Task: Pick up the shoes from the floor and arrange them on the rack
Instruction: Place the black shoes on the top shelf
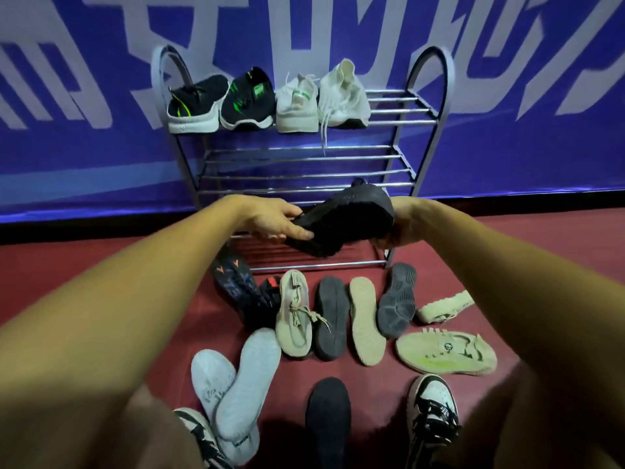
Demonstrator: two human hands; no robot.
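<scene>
Far side: blue wall banner (507, 147) with large white lettering, running the full width. Below it, red floor (101, 258). Metal rack (429, 82) stands against the banner, centre, with three shelves of horizontal rails and arched side frames. Top shelf, left part: black pair with green marks (198, 103), toes toward the viewer, then white pair (297, 104) just to its right, one lace hanging over the front rail; the right end of that shelf is bare rail. Both forearms reach in from the near corners. Left hand (274, 221) grips the left end of a black shoe (345, 221), fingers curled over it and thumb on the near side. Right hand (406, 228) holds the right end, with its fingers mostly hidden behind the shoe. The black shoe is off the floor, tilted with its right end higher and its sole turned toward the viewer, in front of the lower shelves; whether it touches a rail cannot be told. On the floor near the rack, left to right: dark shoes with orange marks (236, 286), beige laced shoe (293, 316) upright, dark sole (331, 323), beige sole (367, 326), grey sole (397, 299), pale green shoe (444, 307) on its side. Nearer: yellow-green sole (446, 352) at right, two white soles (247, 377) overlapping at left, black sole (328, 411) centre. The person's own black-and-white sneakers (433, 411) are at the near edge.
</scene>
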